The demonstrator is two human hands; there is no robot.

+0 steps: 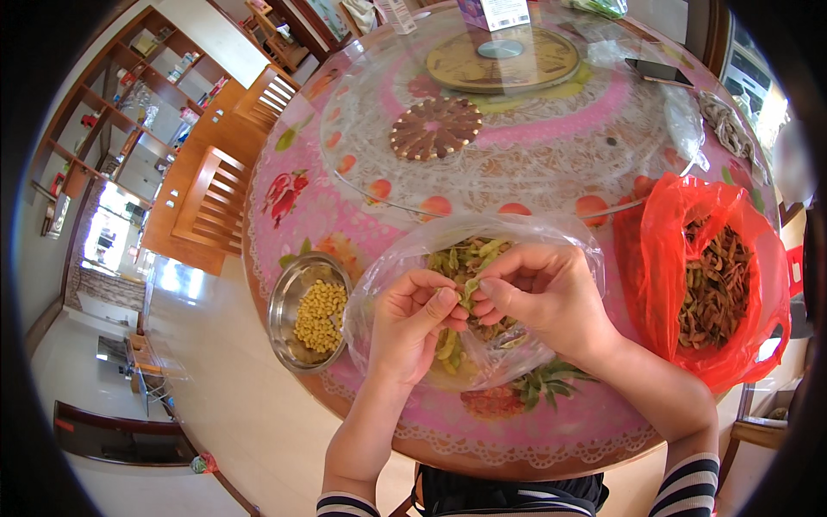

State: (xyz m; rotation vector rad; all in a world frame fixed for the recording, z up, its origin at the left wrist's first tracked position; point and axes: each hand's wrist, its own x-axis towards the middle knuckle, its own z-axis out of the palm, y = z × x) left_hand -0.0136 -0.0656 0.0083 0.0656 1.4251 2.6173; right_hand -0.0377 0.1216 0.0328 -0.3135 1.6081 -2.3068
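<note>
Between my two hands a green bean pod [468, 293] is pinched. My left hand [416, 314] grips its left side with thumb and fingers, and my right hand [543, 297] pinches the other side. Both are over a clear plastic bag [379, 267], its mouth spread wide, with several yellow-green pods [450, 349] inside. To the left of my left hand is a round steel bowl [277, 319] partly filled with shelled yellow beans [318, 317]. On the right, beyond my right forearm, a red plastic bag [659, 228] holds brown, dried-looking pods or husks [713, 289].
A glass turntable [379, 164] covers the table's middle, bearing a round brown trivet [436, 128] and a gold disc [448, 65]. Boxes [495, 13] stand at the far edge. A phone [659, 72], crumpled plastic [683, 125] and a cloth [726, 125] lie far right. Wooden chairs [215, 194] stand left.
</note>
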